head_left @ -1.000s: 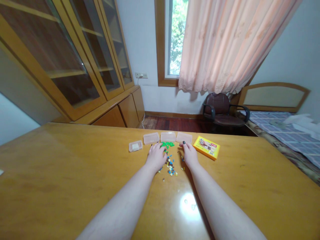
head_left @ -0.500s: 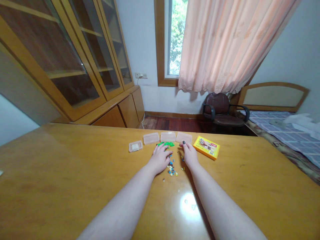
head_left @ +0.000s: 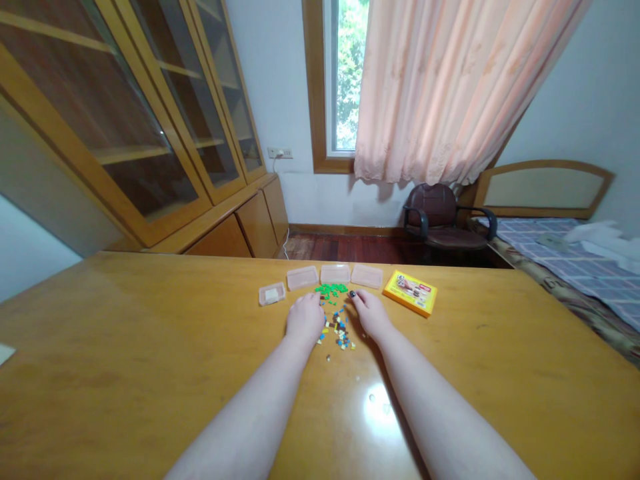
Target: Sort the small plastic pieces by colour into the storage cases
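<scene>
From the head view, the pale bare left hand (head_left: 305, 320) has drawn back from the bright green plastic bricks (head_left: 331, 289), fingers curled down. The right hand (head_left: 370, 315) lies beside the scattered multicoloured bricks (head_left: 339, 328), fingers together; neither hand's grip can be told.

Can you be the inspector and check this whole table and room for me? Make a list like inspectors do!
Surface: glossy yellow wooden table, with a bright glare near the front.
Job's things: green plastic bits in a heap, mixed small coloured bits scattered, three clear plastic boxes and a smaller one in a row.
Clutter: yellow printed box; white paper at the left edge.
Grippers: left hand and right hand are palm down beside the bits; held items cannot be told.
Cables: white cord by the cabinet.
Surroundings: glass-fronted cabinet, pink curtain, dark chair, bed.
</scene>
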Demonstrator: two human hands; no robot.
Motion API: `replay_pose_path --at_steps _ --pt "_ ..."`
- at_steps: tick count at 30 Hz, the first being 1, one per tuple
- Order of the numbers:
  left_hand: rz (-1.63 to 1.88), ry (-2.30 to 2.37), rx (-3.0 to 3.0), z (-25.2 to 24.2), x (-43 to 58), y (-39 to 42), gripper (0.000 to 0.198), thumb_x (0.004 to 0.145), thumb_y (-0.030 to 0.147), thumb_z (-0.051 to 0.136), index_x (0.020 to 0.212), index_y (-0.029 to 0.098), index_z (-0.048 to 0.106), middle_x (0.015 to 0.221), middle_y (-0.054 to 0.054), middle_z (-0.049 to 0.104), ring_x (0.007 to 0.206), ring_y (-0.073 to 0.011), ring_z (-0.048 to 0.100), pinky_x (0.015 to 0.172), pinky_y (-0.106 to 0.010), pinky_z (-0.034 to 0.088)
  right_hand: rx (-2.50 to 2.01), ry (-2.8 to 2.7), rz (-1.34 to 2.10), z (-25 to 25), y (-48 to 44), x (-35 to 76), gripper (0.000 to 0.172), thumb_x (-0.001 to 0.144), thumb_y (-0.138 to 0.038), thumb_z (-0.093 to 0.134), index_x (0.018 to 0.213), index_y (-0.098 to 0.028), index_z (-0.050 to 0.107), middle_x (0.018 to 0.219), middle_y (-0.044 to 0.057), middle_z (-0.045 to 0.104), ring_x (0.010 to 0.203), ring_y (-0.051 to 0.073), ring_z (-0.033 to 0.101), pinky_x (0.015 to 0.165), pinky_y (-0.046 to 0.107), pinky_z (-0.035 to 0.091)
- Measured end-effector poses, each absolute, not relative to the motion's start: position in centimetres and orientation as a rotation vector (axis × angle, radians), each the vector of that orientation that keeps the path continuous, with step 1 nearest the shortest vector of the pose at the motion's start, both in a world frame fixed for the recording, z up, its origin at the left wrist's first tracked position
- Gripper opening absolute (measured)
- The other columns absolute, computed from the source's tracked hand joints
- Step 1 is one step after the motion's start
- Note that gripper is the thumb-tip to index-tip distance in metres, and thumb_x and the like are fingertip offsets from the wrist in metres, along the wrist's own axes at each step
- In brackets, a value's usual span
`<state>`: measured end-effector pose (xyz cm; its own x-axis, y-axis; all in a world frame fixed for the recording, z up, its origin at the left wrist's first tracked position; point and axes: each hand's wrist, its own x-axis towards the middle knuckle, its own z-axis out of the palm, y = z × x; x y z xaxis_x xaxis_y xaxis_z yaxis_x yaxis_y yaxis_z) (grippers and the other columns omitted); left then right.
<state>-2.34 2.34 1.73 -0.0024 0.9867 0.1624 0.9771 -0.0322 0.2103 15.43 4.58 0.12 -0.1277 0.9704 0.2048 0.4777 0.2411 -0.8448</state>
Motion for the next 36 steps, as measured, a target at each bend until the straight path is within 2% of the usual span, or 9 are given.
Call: replay_pose_path --at_steps 3,6,9,12,20,24,26,32,36 --pt "0.387 2.122 2.219 1.3 -1.8 2.0 0.046 0.082 0.015 0.038 0.125 0.014 0.053 0.125 -0.012 0.059 0.114 -0.0235 0.054 0.099 -0.037 0.040 -1.383 -1.938 0.644 0.2 4.0 15.4 0.033 0.088 -0.032 0.042 0.103 -0.017 0.067 0.104 0.011 0.069 0.099 0.024 0.061 0.090 0.037 0.043" --pt "0.304 2.025 2.291 1.0 -1.4 1.6 0.049 0.086 0.022 0.037 0.133 0.013 0.045 0.140 -0.013 0.046 0.130 -0.0245 0.040 0.110 -0.046 0.027 -1.359 -2.132 0.570 0.0 3.6 15.5 0.038 0.088 -0.029 0.044 0.122 -0.019 0.059 0.126 0.010 0.059 0.118 0.024 0.052 0.102 0.038 0.036" --pt "0.196 1.963 2.297 0.7 -1.5 1.4 0.053 0.090 0.033 0.034 0.140 0.015 0.035 0.147 -0.011 0.035 0.138 -0.0258 0.027 0.111 -0.055 0.017 -1.373 -2.263 0.541 -0.2 3.4 15.5 0.045 0.090 -0.034 0.043 0.132 -0.020 0.050 0.138 0.010 0.049 0.128 0.025 0.043 0.109 0.042 0.028" --pt "0.143 1.925 2.303 0.6 -1.8 1.5 0.055 0.092 0.037 0.031 0.143 0.018 0.030 0.149 -0.010 0.032 0.139 -0.0255 0.023 0.112 -0.057 0.012 -1.409 -2.333 0.519 -0.3 2.6 15.8 0.051 0.091 -0.039 0.040 0.138 -0.016 0.043 0.143 0.012 0.041 0.133 0.026 0.036 0.111 0.044 0.023" --pt "0.104 1.896 2.296 0.1 -3.2 -0.9 0.059 0.092 0.043 0.031 0.144 0.017 0.026 0.151 -0.013 0.023 0.141 -0.0257 0.019 0.113 -0.052 0.015 -1.309 -2.473 0.451 -0.8 -1.0 17.1 0.061 0.089 -0.049 0.042 0.141 -0.019 0.037 0.147 0.011 0.034 0.136 0.025 0.030 0.113 0.045 0.021" --pt "0.184 1.941 2.282 0.2 -3.8 -0.6 0.063 0.090 0.041 0.036 0.145 0.016 0.022 0.153 -0.014 0.016 0.142 -0.0262 0.014 0.113 -0.050 0.015 -1.375 -2.428 0.416 -0.4 -0.5 16.4 0.063 0.089 -0.047 0.045 0.143 -0.018 0.032 0.149 0.013 0.029 0.138 0.025 0.024 0.113 0.048 0.017" --pt "0.210 1.932 2.282 0.2 -4.0 0.1 0.062 0.089 0.039 0.036 0.145 0.015 0.022 0.153 -0.015 0.017 0.141 -0.0254 0.016 0.113 -0.049 0.015 -1.356 -2.451 0.420 -0.1 0.2 15.9 0.065 0.088 -0.045 0.047 0.144 -0.016 0.031 0.149 0.014 0.027 0.139 0.025 0.023 0.113 0.047 0.018" --pt "0.294 1.778 2.357 -0.4 -4.3 0.0 0.054 0.090 0.036 0.035 0.140 0.015 0.034 0.147 -0.011 0.036 0.137 -0.0208 0.030 0.114 -0.043 0.017 -1.220 -2.532 0.433 0.3 -0.2 15.4 0.062 0.086 -0.046 0.049 0.138 -0.013 0.042 0.144 0.016 0.038 0.133 0.026 0.035 0.112 0.042 0.025" --pt "0.314 1.641 2.407 -0.3 -4.1 -0.8 0.059 0.087 0.038 0.040 0.141 0.015 0.032 0.148 -0.010 0.033 0.138 -0.0200 0.028 0.115 -0.040 0.016 -1.104 -2.531 0.458 0.3 -0.8 15.4 0.068 0.082 -0.053 0.054 0.136 -0.014 0.044 0.140 0.015 0.045 0.129 0.027 0.041 0.110 0.041 0.029"
